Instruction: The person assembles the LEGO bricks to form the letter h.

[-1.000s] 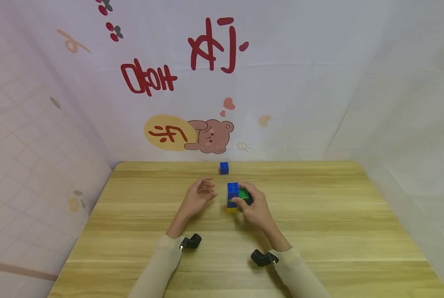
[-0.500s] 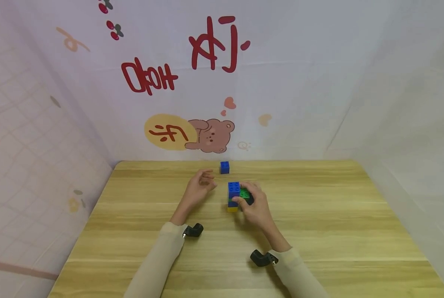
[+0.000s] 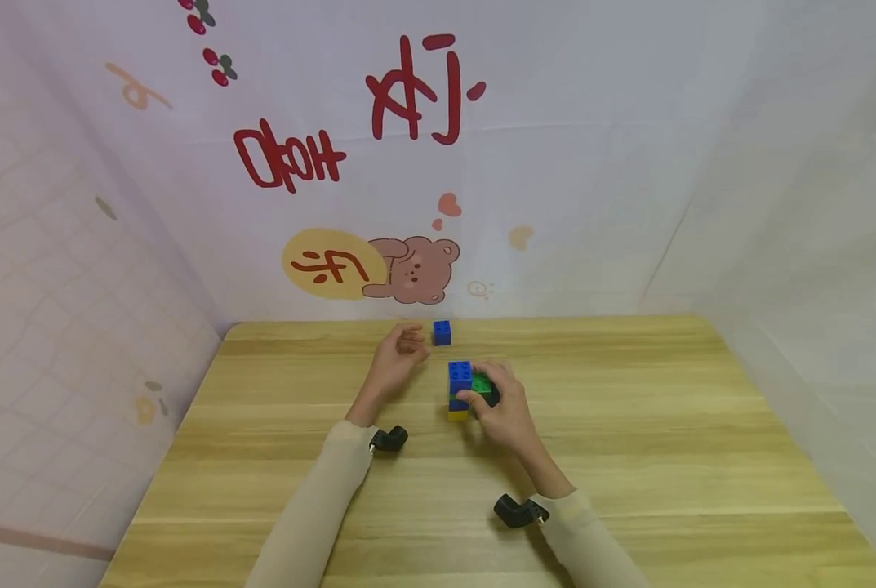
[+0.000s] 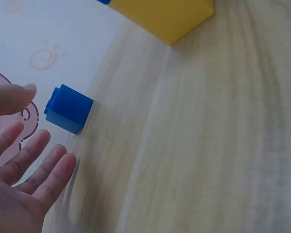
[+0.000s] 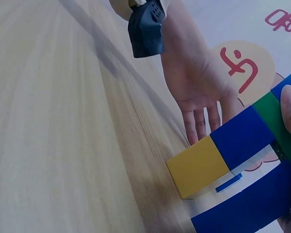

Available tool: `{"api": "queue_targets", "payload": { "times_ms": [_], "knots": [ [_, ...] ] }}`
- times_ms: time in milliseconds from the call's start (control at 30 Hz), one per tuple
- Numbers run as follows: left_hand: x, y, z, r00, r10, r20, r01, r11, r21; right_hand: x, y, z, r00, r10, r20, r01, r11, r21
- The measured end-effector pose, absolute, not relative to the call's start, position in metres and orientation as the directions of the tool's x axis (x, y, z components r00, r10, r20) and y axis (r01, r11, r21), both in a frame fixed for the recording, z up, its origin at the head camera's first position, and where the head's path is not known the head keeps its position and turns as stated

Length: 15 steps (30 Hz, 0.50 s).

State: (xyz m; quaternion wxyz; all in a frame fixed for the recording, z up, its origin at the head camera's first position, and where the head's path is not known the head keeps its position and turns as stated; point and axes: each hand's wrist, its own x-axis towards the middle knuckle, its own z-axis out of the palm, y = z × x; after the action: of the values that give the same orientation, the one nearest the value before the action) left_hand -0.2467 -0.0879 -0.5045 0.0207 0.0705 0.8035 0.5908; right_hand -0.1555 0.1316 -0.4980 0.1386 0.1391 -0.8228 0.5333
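A built stack of toy building bricks (image 3: 460, 372) stands on the table, gripped by my right hand (image 3: 507, 415) with the thumb on its near side. The right wrist view shows a yellow brick (image 5: 199, 167) at its foot, then a blue one, a green brick (image 5: 281, 126) and blue on top. A second blue column (image 5: 247, 204) stands beside it under the green. My left hand (image 3: 396, 363), fingers loosely bent and holding nothing, is just left of a single blue brick (image 3: 442, 333). In the left wrist view a gap separates its fingertips from that brick.
The wooden table (image 3: 629, 457) meets a printed white cloth backdrop (image 3: 592, 204) close behind the single brick. Cloth walls flank both sides. A black wrist camera (image 3: 389, 439) sits on the left sleeve, another camera (image 3: 520, 510) on the right.
My left hand has moved forward, away from beside the stack, up to the single blue brick. The right hand and the stack have stayed in place.
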Motion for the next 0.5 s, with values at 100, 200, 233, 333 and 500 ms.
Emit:
{"api": "queue_targets", "payload": {
  "times_ms": [100,200,233,333,500],
  "knots": [
    [-0.251,-0.085,-0.505,-0.990,0.134,0.049,0.086,0.287,0.954,-0.155,0.133,-0.498,-0.929,-0.081,0.362,-0.364,0.392,-0.845],
    [-0.256,-0.082,-0.506,-0.989,0.137,0.046,0.083,0.280,0.956,-0.155,0.133,-0.497,-0.928,-0.085,0.362,-0.365,0.390,-0.845],
    [-0.257,-0.081,-0.506,-0.990,0.138,0.043,0.080,0.278,0.957,-0.155,0.134,-0.497,-0.929,-0.087,0.360,-0.365,0.390,-0.846],
    [-0.263,-0.078,-0.508,-0.990,0.138,0.033,0.071,0.283,0.956,-0.156,0.134,-0.497,-0.931,-0.095,0.353,-0.361,0.384,-0.850],
    [-0.274,-0.073,-0.513,-0.990,0.139,0.015,0.057,0.300,0.952,-0.157,0.133,-0.496,-0.936,-0.100,0.338,-0.350,0.372,-0.860]
  ]
}}
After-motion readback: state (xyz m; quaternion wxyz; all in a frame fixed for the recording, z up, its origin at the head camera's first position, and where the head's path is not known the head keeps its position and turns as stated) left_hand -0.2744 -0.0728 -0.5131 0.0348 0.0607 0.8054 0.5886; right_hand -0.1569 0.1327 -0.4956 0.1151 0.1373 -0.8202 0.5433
